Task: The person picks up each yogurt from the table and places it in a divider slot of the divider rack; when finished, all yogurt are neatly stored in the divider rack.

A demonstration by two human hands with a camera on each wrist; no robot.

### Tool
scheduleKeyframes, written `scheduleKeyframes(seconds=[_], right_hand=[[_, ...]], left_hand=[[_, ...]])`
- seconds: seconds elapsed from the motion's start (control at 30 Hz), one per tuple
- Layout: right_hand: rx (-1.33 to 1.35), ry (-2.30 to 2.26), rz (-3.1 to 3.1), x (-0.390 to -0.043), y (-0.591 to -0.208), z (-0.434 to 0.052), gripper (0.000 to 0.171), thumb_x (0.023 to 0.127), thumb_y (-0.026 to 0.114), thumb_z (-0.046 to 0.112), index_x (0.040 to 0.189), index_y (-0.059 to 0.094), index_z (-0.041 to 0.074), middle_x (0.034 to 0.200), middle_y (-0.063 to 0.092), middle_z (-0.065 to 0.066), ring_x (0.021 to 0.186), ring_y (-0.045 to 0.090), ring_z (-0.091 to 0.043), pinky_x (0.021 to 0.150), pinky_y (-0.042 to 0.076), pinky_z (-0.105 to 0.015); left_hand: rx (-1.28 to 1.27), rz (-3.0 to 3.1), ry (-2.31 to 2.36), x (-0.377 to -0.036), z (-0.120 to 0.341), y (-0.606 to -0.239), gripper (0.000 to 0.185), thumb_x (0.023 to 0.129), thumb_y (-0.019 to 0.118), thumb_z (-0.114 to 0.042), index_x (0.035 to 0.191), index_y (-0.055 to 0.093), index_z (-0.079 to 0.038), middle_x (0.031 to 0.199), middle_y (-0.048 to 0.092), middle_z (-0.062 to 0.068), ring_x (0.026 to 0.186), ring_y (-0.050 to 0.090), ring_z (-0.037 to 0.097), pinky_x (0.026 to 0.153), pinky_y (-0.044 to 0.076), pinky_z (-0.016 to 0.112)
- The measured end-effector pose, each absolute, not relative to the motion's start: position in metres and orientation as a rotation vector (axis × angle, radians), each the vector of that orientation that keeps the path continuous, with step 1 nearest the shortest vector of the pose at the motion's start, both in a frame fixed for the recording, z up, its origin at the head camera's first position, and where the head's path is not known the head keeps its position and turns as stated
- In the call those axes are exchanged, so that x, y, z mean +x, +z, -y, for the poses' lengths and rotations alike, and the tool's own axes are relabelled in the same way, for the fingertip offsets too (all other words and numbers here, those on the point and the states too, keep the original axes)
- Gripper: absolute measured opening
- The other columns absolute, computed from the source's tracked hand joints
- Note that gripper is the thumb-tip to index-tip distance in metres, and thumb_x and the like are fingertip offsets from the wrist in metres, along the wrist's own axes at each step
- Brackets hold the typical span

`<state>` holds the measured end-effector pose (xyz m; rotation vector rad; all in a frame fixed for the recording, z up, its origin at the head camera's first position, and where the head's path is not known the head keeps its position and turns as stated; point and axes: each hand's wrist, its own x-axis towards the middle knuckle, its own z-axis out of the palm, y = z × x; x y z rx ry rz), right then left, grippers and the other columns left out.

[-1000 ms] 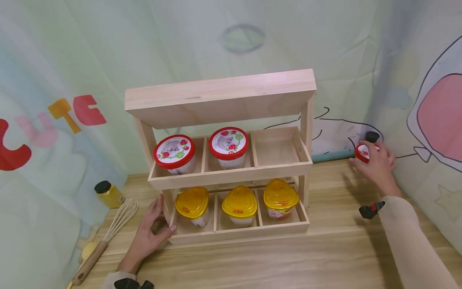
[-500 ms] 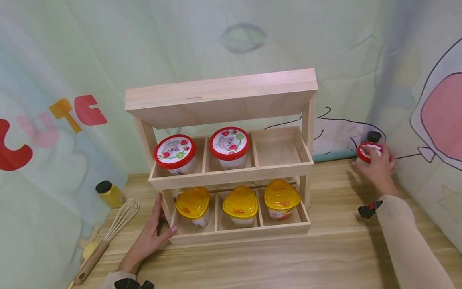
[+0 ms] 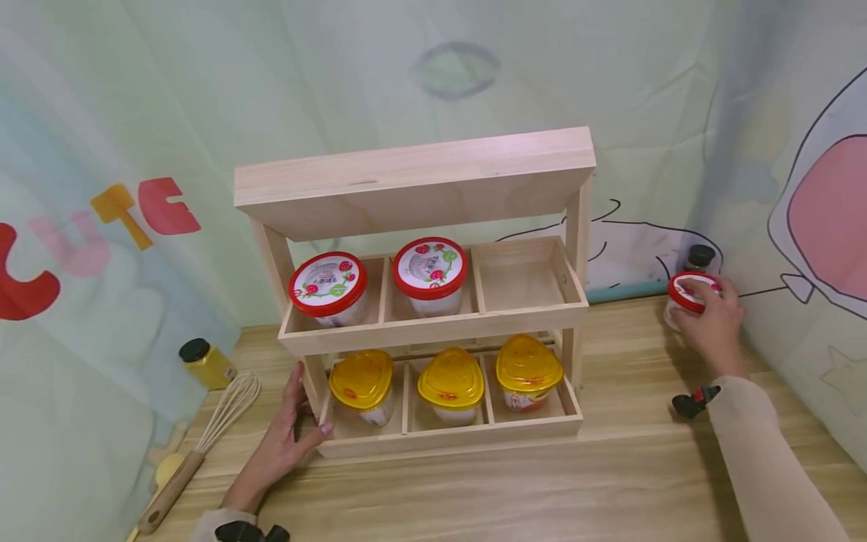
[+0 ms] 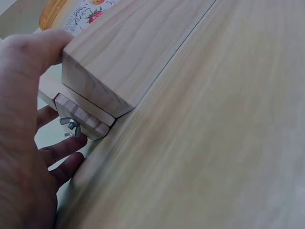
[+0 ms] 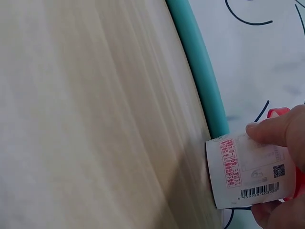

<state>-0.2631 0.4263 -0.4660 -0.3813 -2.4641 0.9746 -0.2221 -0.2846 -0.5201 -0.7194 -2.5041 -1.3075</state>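
Gripping the red-lidded cup at the far right table edge by the backdrop, the right hand is crowding a black-capped jar it could be knocking over. Left wrist view: the left hand, fingers spread, is bracing the wooden rack corner. Right wrist view: fingers are pinching only the cup's label wall, risking a slip.

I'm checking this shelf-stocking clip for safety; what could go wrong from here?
The right hand grips the red-lidded cup right beside a dark-capped bottle, which lifting might topple. The only free upper compartment sits under the rack's top board, so the cup might bump it.
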Motion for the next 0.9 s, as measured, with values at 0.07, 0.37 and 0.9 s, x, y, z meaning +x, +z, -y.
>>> scheduleKeyframes(seconds=[0.07,0.37,0.9], right_hand=[[-0.386,0.981,2.441,-0.259,-0.465,-0.424,0.053,0.098,0.068,0.010,0.149,0.055,0.001,0.172,0.019,-0.033,0.153,0.018,-0.062,0.117,0.027,-0.080],[-0.346,0.982,2.346,-0.242,-0.442,-0.407,0.057,0.097,0.073,0.006,0.152,0.056,0.009,0.176,0.023,-0.025,0.161,0.018,-0.050,0.115,0.038,-0.079],[-0.151,1.012,2.183,-0.201,-0.367,-0.350,0.066,0.090,0.083,0.008,0.149,0.064,0.029,0.173,0.037,0.010,0.160,0.032,-0.018,0.114,0.047,-0.020]], left_hand=[[-0.711,2.502,-1.313,-0.222,0.285,-0.521,0.116,0.087,0.078,0.003,0.174,0.003,-0.017,0.161,0.037,0.038,0.134,0.038,-0.017,0.103,0.034,0.005],[-0.753,2.392,-1.332,-0.222,0.281,-0.521,0.114,0.083,0.078,0.010,0.171,0.010,-0.011,0.147,0.049,0.040,0.128,0.048,-0.012,0.100,0.041,0.009],[-0.749,2.386,-1.418,-0.225,0.282,-0.521,0.105,0.084,0.078,0.011,0.165,0.014,-0.006,0.155,0.043,-0.029,0.129,0.049,-0.011,0.101,0.040,0.008]])
